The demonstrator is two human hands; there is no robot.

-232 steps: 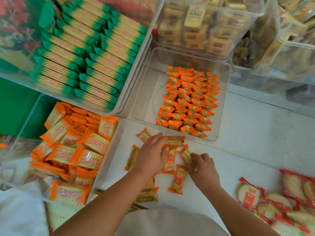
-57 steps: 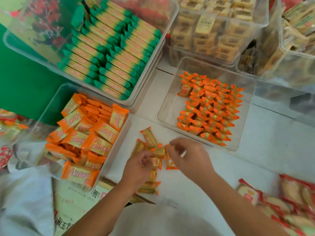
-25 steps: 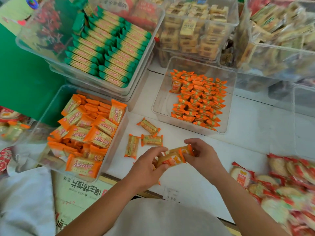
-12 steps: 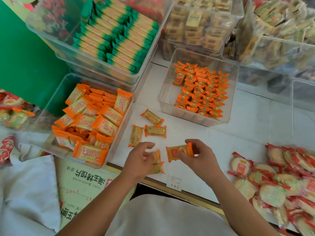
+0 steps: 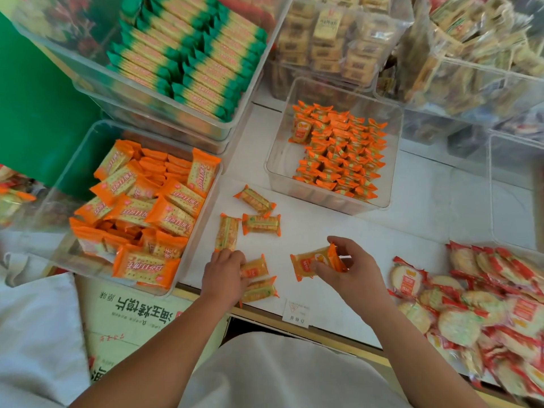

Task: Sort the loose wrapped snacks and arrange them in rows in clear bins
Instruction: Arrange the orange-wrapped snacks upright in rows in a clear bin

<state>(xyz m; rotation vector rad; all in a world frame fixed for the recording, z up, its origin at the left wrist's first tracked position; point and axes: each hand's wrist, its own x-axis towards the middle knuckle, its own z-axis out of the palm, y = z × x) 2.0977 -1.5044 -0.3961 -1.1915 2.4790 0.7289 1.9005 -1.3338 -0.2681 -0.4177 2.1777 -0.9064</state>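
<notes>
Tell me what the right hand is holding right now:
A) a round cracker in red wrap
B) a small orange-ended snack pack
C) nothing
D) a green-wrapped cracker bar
B: the right hand pinches a small orange-ended snack pack between thumb and fingers.

A small white paper label [image 5: 297,315] sits at the white counter's [image 5: 412,201] near edge. Below that edge, a pale printed cardboard box [image 5: 132,316] adjoins what may be white cloth [image 5: 38,334].
</notes>
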